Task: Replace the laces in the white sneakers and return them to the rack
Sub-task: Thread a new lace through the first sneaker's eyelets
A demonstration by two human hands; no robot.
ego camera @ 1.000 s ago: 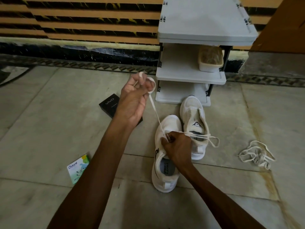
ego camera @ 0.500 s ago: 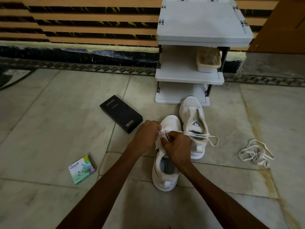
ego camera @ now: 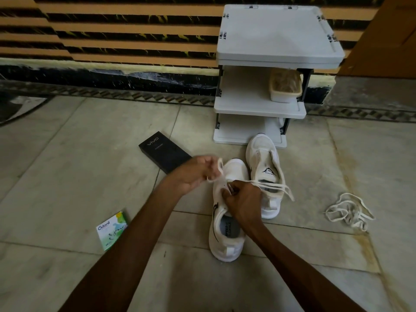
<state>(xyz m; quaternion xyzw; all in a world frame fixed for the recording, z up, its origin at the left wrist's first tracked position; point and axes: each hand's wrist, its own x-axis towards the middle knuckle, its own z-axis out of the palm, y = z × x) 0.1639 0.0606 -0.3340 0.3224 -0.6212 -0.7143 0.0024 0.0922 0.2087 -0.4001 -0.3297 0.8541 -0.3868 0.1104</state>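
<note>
Sneakers sit just in front of the rack, lacing barely started I'd say. Left hand pinches the lace, right hand pinches it at the eyelets. Racking isn't done yet.

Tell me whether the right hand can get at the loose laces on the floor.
Probably yes: the loose laces lie on bare floor on that side with nothing between. But the right hand is pinching the lace at the near sneaker, so must let go first.
</note>
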